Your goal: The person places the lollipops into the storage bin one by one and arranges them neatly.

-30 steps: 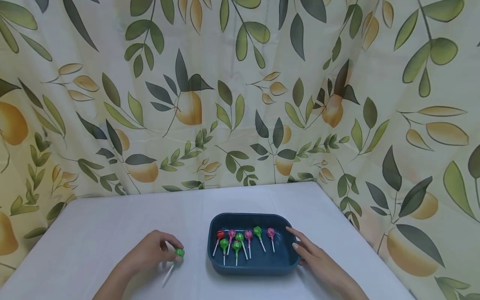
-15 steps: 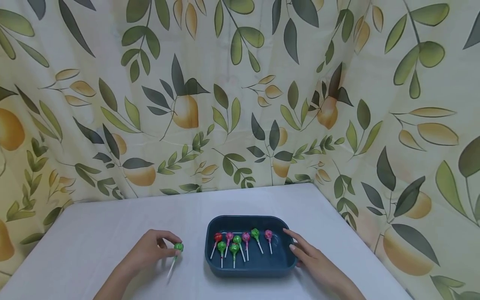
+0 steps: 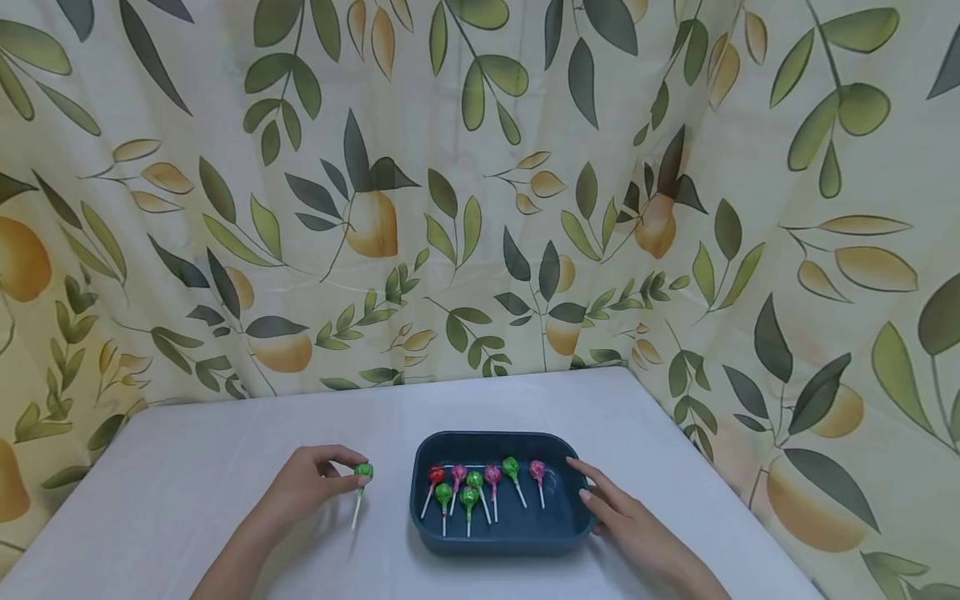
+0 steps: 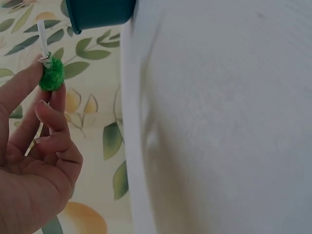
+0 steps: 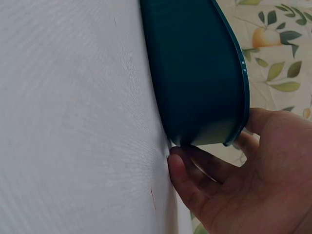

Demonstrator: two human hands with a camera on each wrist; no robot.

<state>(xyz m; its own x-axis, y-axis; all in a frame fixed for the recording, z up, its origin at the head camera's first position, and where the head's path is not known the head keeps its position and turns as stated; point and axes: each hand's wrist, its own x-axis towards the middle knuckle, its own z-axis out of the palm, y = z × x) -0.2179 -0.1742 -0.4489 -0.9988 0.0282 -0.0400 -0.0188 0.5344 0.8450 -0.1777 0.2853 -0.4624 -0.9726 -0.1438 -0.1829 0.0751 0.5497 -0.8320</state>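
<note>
My left hand [image 3: 315, 483] pinches a green-wrapped lollipop [image 3: 363, 470] by its head between thumb and fingers, to the left of the tray. Its white stick points down; the left wrist view shows the same green lollipop [image 4: 52, 75] at the fingertips. A dark blue rectangular tray [image 3: 502, 546] stands on the table, with several red, pink and green lollipops [image 3: 468, 497] lying inside, heads mostly toward the far side. My right hand [image 3: 630, 521] holds the tray's right end, thumb and index on the rim. In the right wrist view, other fingers [image 5: 183, 173] lie by its base.
A white cloth covers the table [image 3: 262, 433]. Behind it and along its sides hangs a curtain [image 3: 450, 208] printed with fruit and leaves.
My left hand has moved slightly up and away from me with the lollipop, whose stick now hangs nearer upright. My right hand stays at the tray; the head view has shifted a little.
</note>
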